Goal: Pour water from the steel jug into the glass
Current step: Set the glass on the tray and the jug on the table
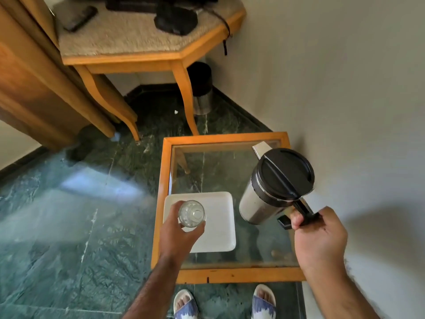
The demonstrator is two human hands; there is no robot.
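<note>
My left hand [178, 233] grips a clear glass [191, 213], holding it upright over the left part of a white square tray [218, 229]. My right hand [319, 236] is closed around the black handle of the steel jug [262, 199]. The jug has a black lid and a steel spout pointing away from me. It hangs lifted above the right side of a glass-topped side table [230, 275] and leans slightly. Jug and glass are apart, and no water is flowing.
The side table has an orange wooden frame and stands against a white wall [345, 77] on the right. Beyond it a wooden corner table [147, 58] carries dark objects, with a steel bin [202, 93] beneath. Green marble floor [69, 226] spreads to the left.
</note>
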